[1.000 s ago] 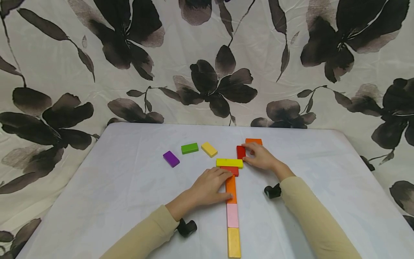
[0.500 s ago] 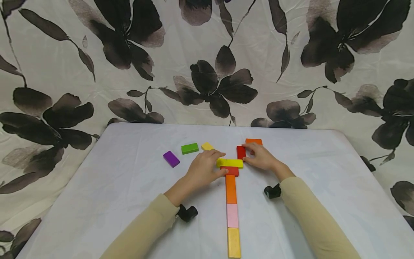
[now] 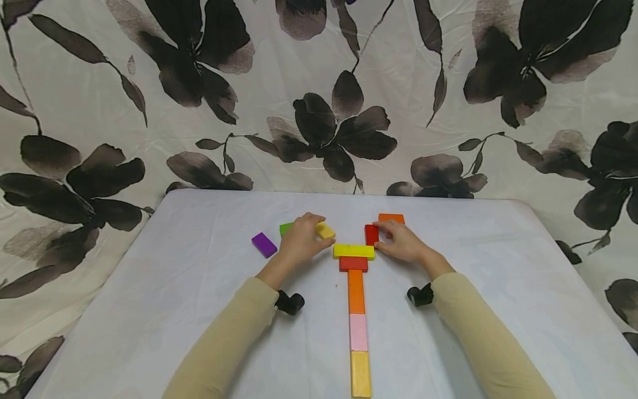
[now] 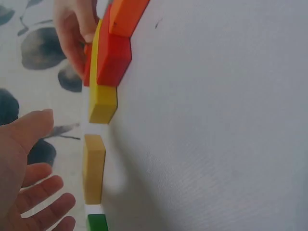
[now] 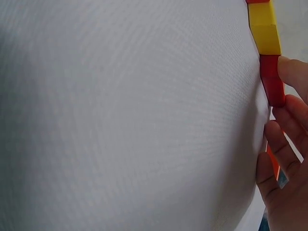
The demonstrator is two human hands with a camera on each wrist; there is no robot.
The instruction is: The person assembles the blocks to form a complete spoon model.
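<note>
My left hand (image 3: 298, 239) hovers around a pale yellow block (image 3: 326, 230), thumb on the near side and fingers beyond it. In the left wrist view its fingers are spread, with a gap between them and that block (image 4: 94, 168). My right hand (image 3: 406, 242) pinches a red block (image 3: 369, 233) between thumb and fingers. That red block (image 5: 272, 82) stands end-on against a longer yellow block (image 5: 264, 31) lying crosswise. A second red block (image 3: 353, 265) lies against the near side of the crosswise one.
Below run an orange block (image 3: 356, 292), a pink block (image 3: 358, 332) and an amber block (image 3: 361, 374) in line. A green block (image 3: 285, 228), partly hidden by my left hand, and a purple block (image 3: 264, 245) lie left. Another orange block (image 3: 391, 218) lies behind my right hand.
My left hand has left the row at the orange and near red blocks, moving up and left to the pale yellow block. My right hand has stayed on its red block.
</note>
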